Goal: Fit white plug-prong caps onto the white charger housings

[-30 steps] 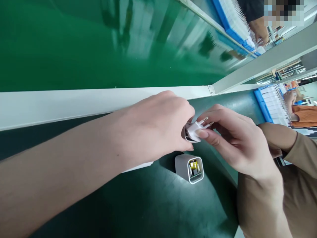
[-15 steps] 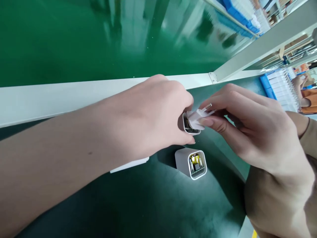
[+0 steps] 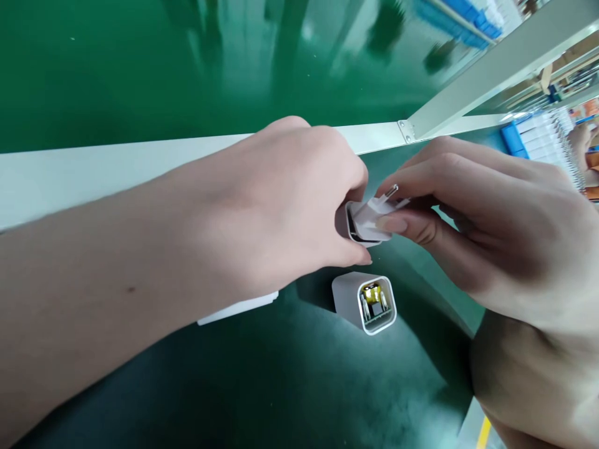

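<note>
My left hand [image 3: 299,199] is closed around a white charger housing [image 3: 344,223], whose open end faces right. Between the thumb and fingers of my right hand [image 3: 472,218] is a white plug cap [image 3: 374,215] with metal pins. The cap sits against the housing's mouth, slightly tilted, covering most of it. Just below my hands, a second white charger housing [image 3: 350,299] rests on the dark green mat. Its open end shows a yellow component and a circuit board [image 3: 377,318] inside. White pieces [image 3: 243,305] lie partly hidden beneath my left forearm.
A white metal rail [image 3: 116,168] runs behind my hands and meets a slanted post [image 3: 496,68]. Beyond it lies a glossy green surface [image 3: 116,75]. At the right, a blue tray [image 3: 519,137] holds white parts, with another person's hand [image 3: 583,137] nearby.
The plug cap has come closer to the held housing's mouth and now covers more of it. The view has shifted slightly.
</note>
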A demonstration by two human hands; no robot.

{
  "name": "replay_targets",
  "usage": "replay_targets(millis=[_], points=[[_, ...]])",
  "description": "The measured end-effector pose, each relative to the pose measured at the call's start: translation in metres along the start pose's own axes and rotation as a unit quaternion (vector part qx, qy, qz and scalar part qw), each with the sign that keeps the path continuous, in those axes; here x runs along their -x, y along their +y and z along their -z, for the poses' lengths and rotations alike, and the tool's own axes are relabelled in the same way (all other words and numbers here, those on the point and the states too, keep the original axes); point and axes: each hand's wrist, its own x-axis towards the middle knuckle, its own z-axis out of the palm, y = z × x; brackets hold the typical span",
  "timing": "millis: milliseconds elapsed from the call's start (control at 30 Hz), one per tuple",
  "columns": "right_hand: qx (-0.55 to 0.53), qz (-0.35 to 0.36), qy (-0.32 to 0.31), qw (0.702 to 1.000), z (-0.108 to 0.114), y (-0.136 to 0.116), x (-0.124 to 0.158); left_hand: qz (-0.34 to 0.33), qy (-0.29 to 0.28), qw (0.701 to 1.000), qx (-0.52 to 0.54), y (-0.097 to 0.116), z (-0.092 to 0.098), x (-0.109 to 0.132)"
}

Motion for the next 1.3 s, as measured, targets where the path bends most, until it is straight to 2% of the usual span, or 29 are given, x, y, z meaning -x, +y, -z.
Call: replay_targets(millis=[200,367,600,767,1000,1200,1300], points=[[0.016,-0.001,0.0,1.0,0.0,-0.003,0.0,-0.008,-0.01,1.0,0.0,0.005,0.009,0.009],[0.047,0.003,0.049,0.998,-0.008,-0.007,0.008,0.013,-0.047,0.999,0.006,0.008,0.015,0.012],[-0.049,0.019,0.084,0.995,-0.02,-0.005,0.008,-0.085,-0.005,0.993,0.079,-0.012,-0.001,0.002],[-0.091,0.005,0.074,0.993,-0.02,0.0,0.008,-0.132,0.012,0.988,0.082,-0.014,0.0,0.006],[-0.119,0.0,0.063,0.991,-0.021,0.0,0.01,-0.121,-0.01,0.99,0.066,-0.012,0.003,0.011],[-0.162,-0.038,0.06,0.984,-0.019,0.002,0.009,-0.115,-0.019,0.991,0.07,-0.013,0.002,0.01],[-0.165,-0.03,0.066,0.984,-0.018,0.001,0.008,-0.114,-0.023,0.99,0.076,-0.013,0.004,0.011]])
